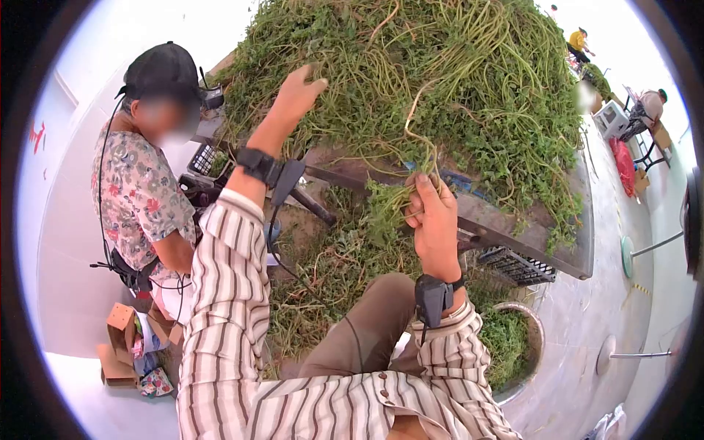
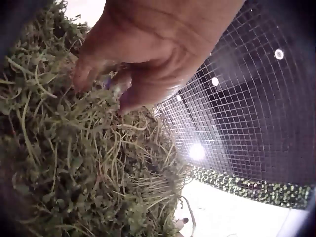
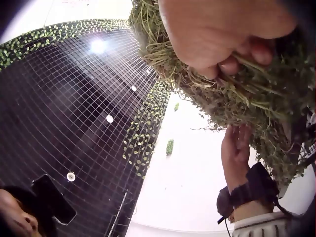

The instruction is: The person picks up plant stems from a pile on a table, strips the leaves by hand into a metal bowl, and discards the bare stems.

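A large heap of green leafy stems covers the table. The left hand is raised over the heap's left part, fingers apart and slightly bent, holding nothing visible; in the left wrist view the hand hovers close to the stems. At the table's near edge the right hand pinches a small bunch of stems, leaves hanging to its left and a long pale stem rising above. The right wrist view shows the right hand with fingers curled round stems.
Beneath the metal table edge are more greens, a black crate and a round container of greens. A person in a floral shirt stands at the left near cardboard boxes. Others are far right.
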### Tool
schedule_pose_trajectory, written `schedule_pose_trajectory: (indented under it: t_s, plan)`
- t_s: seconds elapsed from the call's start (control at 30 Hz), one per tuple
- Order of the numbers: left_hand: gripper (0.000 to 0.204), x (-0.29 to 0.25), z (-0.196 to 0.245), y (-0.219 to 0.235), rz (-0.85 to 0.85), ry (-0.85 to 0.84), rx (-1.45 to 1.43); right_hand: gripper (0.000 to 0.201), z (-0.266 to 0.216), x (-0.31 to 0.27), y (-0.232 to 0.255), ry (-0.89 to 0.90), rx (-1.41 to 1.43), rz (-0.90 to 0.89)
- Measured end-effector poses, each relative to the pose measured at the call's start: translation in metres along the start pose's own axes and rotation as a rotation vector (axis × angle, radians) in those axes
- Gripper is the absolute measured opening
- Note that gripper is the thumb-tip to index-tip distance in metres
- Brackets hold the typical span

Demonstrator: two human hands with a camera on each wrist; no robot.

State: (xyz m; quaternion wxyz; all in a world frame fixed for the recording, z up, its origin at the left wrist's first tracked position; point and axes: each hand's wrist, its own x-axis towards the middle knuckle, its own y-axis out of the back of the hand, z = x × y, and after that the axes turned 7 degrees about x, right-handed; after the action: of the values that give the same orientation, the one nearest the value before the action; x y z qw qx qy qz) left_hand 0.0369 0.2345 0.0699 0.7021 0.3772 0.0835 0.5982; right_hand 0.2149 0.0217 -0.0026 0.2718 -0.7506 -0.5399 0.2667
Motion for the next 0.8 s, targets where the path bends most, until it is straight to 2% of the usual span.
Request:
schedule_pose_trajectory:
  t_s: [0.03,0.13,0.23,0.33,0.47,0.53,0.57,0.63,0.67,0.73,0.77,0.8]
  plan:
    - [0.057,-0.002,-0.018,-0.001,0.039,-0.032,-0.010,0.018,0.001,0.001,0.000,0.006,0.012,-0.022]
    - [0.058,-0.032,-0.020,-0.003,0.115,0.031,0.009,0.018,0.003,0.001,0.003,0.003,0.005,-0.049]
    - [0.059,-0.039,-0.037,-0.009,0.057,0.056,-0.082,0.018,0.006,0.001,0.002,0.003,0.017,-0.057]
    - [0.055,-0.037,-0.046,-0.017,0.069,0.032,-0.098,0.017,0.006,0.001,0.000,-0.001,0.011,-0.030]
    - [0.050,-0.037,-0.032,-0.022,0.174,0.058,-0.023,0.016,0.006,0.003,-0.003,-0.013,0.003,-0.021]
    - [0.045,-0.042,-0.025,-0.024,0.280,0.049,-0.055,0.015,0.006,0.004,-0.006,-0.014,-0.010,0.004]
    - [0.045,-0.049,-0.020,-0.022,0.268,0.057,-0.056,0.015,0.007,0.004,-0.007,-0.020,-0.010,0.018]
    - [0.039,-0.067,-0.010,-0.021,0.274,-0.062,0.013,0.016,0.009,0.006,-0.007,-0.011,-0.013,-0.010]
    - [0.039,-0.077,-0.003,-0.021,0.267,-0.061,0.010,0.016,0.008,0.006,-0.007,-0.012,-0.013,-0.002]
    - [0.033,-0.101,0.011,-0.021,0.044,-0.028,-0.271,0.017,0.008,0.007,-0.010,-0.026,-0.036,-0.044]
    - [0.033,-0.110,0.016,-0.023,0.041,-0.021,-0.269,0.017,0.009,0.007,-0.011,-0.033,-0.035,-0.041]
    - [0.032,-0.118,0.022,-0.026,-0.060,-0.003,-0.361,0.018,0.009,0.009,-0.012,-0.042,-0.050,-0.056]
